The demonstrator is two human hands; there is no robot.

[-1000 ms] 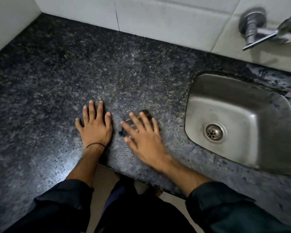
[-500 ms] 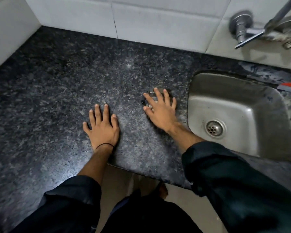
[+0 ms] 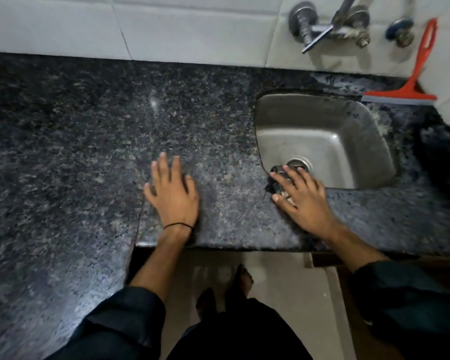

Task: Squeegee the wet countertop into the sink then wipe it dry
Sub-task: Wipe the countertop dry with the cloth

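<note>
Presses dark cloth (image 3: 277,187) under right hand (image 3: 303,201), fingers flat, at sink's (image 3: 322,141) front-left rim; rests left hand (image 3: 173,196), fingers wide, near tabletop's (image 3: 89,126) front edge, with red squeegee (image 3: 405,96) propped in back right corner.

- You have a dark speckled stone countertop (image 3: 76,126) in front of you, running along the white-tiled wall and turning down your left side; light glares off its lower left part.
- A steel sink (image 3: 369,141) is set into it on your right.
- Your left hand (image 3: 173,194) lies flat on the stone near the front edge, fingers spread.
- Your right hand (image 3: 303,198) presses a small dark wad (image 3: 277,174) with straight fingers at the sink's near left corner; what the wad is cannot be told.
- A red squeegee (image 3: 400,96) stands with its blade on the strip behind the sink, its handle leaning against the wall.
</note>
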